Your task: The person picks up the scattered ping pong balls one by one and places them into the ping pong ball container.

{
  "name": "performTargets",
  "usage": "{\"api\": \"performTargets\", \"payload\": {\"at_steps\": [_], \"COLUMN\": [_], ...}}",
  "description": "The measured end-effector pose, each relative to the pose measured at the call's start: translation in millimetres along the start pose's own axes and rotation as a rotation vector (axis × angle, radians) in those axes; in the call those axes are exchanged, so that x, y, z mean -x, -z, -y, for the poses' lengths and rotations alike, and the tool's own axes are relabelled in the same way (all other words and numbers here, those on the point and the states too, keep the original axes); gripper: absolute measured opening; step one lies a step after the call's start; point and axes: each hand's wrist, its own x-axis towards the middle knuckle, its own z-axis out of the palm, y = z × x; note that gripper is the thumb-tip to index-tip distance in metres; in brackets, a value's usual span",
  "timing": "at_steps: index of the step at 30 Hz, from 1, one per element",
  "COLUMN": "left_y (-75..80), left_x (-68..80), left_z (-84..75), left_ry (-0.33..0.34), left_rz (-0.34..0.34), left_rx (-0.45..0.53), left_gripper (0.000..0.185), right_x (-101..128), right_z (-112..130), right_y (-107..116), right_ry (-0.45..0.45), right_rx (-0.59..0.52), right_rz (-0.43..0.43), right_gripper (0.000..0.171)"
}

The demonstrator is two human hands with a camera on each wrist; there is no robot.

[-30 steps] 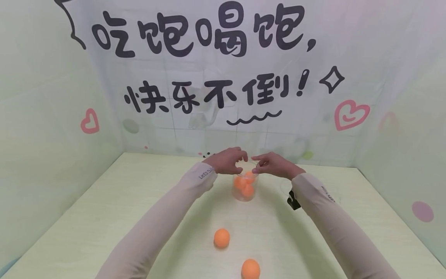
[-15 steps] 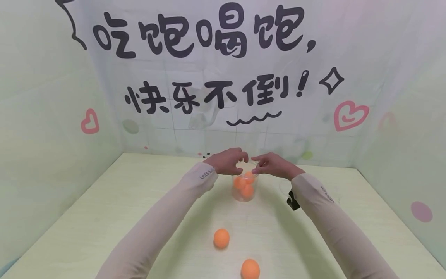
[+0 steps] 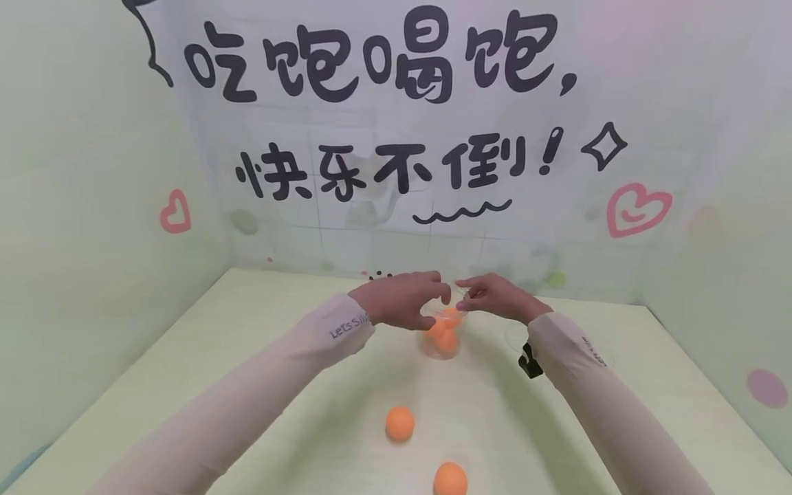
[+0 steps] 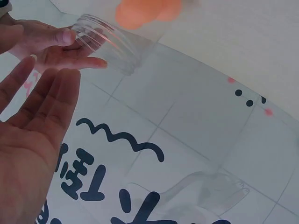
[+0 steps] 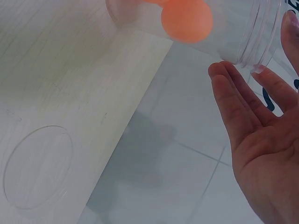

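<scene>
A clear plastic jar [image 3: 443, 342] stands mid-table with several orange balls [image 3: 447, 338] inside. My right hand [image 3: 465, 297] pinches the jar's threaded rim [image 4: 93, 29]; in the right wrist view its fingers [image 5: 233, 93] lie against the rim beside an orange ball [image 5: 187, 19]. My left hand [image 3: 434, 304] hovers just left of the jar's mouth. In the left wrist view its fingers [image 4: 44, 105] are straight and apart from the jar. Two more orange balls [image 3: 399, 423] [image 3: 449, 479] lie loose on the table nearer to me.
A clear round lid [image 5: 37, 165] lies flat on the pale green table [image 3: 278, 385], right of the jar. Printed walls [image 3: 396, 172] close in the back and both sides.
The head view has shifted slightly. My left hand has dropped a little and now sits beside the jar's mouth. The right hand stays at the rim; the loose balls have not moved.
</scene>
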Motion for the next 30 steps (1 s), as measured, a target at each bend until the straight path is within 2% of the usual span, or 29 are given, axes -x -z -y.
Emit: {"api": "performTargets", "payload": {"at_steps": [5, 8, 11, 15, 23, 30], "left_y": [-9.7, -18.0, -26.4, -38.8, -67.1, -95.7], "left_x": [16.9, 26.2, 33.9, 40.5, 43.7, 45.6], "left_z": [-15.3, -21.0, -23.1, -22.2, -21.3, -27.3], "left_ry": [-0.04, -0.093, -0.116, -0.112, -0.083, -0.025], "left_rz": [0.025, 0.009, -0.005, -0.015, -0.024, 0.029], "left_rx": [-0.067, -0.138, -0.164, -0.135, -0.103, -0.145], "left_gripper": [0.031, 0.028, 0.026, 0.03, 0.036, 0.036], "right_x": [0.4, 0.2, -0.2, 0.2, -0.5, 0.4], "right_z": [-1.1, -0.5, -0.2, 1.2, -0.6, 0.2], "right_y": [-1.9, -1.5, -0.6, -0.1, -2.1, 0.9], "right_ry": [-0.004, -0.003, 0.012, 0.013, 0.027, 0.023], "right_rx": [-0.006, 0.012, 0.032, 0.042, 0.035, 0.04], "right_rz": [0.012, 0.004, -0.002, -0.003, -0.002, -0.013], "right_gripper": [0.06, 0.059, 0.058, 0.059, 0.059, 0.057]}}
